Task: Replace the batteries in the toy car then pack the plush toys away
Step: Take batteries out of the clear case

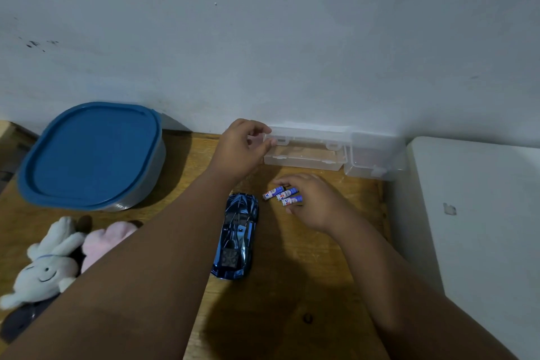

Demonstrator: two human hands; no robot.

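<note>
At the far left a white plush bunny and a pink plush toy lie side by side on the wooden surface. Behind them sits a tub with a blue lid on. The left hand reaches toward the wall, its fingers pinching the left end of a long clear box. The shiny blue toy car lies roof up between the two arms. Just right of its nose, the right hand has its fingers curled round three batteries. A smaller see-through box sits by the wall.

Pink plush half behind the left forearm; lettering on batteries unreadable
</note>
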